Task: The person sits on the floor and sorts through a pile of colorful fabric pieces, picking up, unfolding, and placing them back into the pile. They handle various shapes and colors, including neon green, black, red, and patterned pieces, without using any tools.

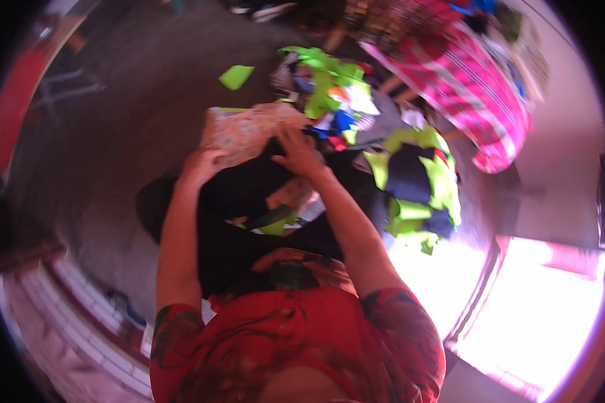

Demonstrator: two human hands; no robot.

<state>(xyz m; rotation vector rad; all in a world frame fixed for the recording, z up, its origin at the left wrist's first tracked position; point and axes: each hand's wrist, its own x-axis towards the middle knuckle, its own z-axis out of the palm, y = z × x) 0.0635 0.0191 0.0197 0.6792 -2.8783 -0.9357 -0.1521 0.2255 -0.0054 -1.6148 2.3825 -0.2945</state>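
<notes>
My left hand [200, 166] grips the near left edge of a pale floral patterned cloth [245, 129] that lies on the grey floor ahead of me. My right hand [300, 153] rests with fingers spread on the cloth's near right side. A black cloth [249, 188] lies under my forearms and over my lap, with a green strip [275, 220] on it. The picture is blurred.
A heap of lime green, blue and white fabric scraps [329, 91] lies beyond the cloth. A green and navy pile [420, 188] sits to the right. A pink checked bag [470, 87] stands at the far right. One green scrap [236, 76] lies alone.
</notes>
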